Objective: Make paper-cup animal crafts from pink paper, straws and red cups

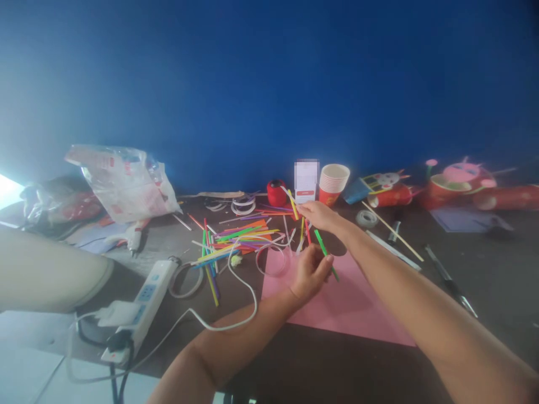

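Note:
My left hand [310, 273] is closed over the pink paper sheet [357, 303], with a green straw [321, 244] gripped near the thumb. A red straw [308, 233] stands up just behind its fingers; whether they hold it too, I cannot tell. Farther forward, my right hand [322, 217] has its fingertips pinched together at a yellow straw [293, 205]. A white straw [286, 193] slants beside the yellow one. To the left of both hands lies a loose pile of coloured straws [236, 240], partly over an orange sheet [261, 225].
Behind the hands stand a phone [306, 182], stacked paper cups [333, 182] and a red round object [276, 192]. A power strip [147, 303] with a white cable lies left, near a glue gun [135, 238]. A wooden stick [393, 231], a cutter [450, 280] and paper-cup crafts [448, 188] lie right.

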Tool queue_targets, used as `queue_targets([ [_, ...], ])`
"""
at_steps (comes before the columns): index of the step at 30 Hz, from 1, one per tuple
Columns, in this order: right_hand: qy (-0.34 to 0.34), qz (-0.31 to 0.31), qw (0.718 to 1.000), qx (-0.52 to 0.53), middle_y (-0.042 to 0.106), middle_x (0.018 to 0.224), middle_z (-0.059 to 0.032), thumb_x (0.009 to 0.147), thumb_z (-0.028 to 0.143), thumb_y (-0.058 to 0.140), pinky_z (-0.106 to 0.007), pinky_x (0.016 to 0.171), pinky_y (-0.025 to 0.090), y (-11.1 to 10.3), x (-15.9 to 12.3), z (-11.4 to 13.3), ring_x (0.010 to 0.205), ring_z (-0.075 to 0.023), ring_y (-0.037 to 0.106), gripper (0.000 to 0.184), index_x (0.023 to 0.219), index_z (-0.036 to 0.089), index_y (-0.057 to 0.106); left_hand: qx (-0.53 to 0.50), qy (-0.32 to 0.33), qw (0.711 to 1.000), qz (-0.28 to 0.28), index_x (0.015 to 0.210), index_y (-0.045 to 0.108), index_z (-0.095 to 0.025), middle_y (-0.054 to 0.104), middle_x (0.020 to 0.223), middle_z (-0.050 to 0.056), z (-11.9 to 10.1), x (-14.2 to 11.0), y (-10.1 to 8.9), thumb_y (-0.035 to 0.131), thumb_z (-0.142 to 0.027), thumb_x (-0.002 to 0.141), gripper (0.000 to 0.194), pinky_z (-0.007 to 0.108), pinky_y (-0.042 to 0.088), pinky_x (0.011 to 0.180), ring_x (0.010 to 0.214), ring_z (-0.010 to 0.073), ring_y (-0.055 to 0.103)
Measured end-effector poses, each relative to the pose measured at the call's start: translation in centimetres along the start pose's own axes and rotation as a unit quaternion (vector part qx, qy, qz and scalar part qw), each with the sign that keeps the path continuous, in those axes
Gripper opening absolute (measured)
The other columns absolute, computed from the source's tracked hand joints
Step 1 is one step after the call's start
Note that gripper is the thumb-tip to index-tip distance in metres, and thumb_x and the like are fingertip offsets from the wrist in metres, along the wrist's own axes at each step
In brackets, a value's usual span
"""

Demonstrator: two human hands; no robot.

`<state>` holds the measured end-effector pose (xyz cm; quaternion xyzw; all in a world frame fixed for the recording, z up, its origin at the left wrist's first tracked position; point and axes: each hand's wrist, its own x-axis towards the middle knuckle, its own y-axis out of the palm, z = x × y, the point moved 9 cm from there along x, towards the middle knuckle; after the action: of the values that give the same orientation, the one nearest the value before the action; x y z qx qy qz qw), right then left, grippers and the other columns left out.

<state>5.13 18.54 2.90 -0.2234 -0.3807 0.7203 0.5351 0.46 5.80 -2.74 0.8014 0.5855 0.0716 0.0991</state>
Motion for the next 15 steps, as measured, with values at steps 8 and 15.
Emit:
queue_targets([
  [8,0.037,-0.017,0.999,0.036,0.069,0.077,-0.0032,0.086,0.033,0.046,-0.020,0.061,0.041,0.9,-1.6,-0.5,0.067,-0.0137,0.060,0.027,0.089,0.016,0.068,-0.062,0.071,0.987,-0.133,0.087,0.042,-0.021,0.039,0.055,-0.008,-1.8,-0.1,-2.5,0.047,-0.047,0.086,0.027,0.018,0.031,0.040,0.041,0.0055,0.037],
  [15,-0.029,0.106,0.994,-0.010,0.071,0.079,-0.0003,0.076,0.023,0.058,-0.018,0.063,0.042,6.7,0.7,2.7,0.072,-0.0128,0.064,0.017,0.088,0.019,0.070,0.050,0.110,0.993,0.009,0.092,0.050,-0.018,0.053,0.062,-0.001,-1.9,-1.9,-0.1,0.043,-0.048,0.088,0.031,0.022,0.037,0.051,0.050,0.0083,0.046],
])
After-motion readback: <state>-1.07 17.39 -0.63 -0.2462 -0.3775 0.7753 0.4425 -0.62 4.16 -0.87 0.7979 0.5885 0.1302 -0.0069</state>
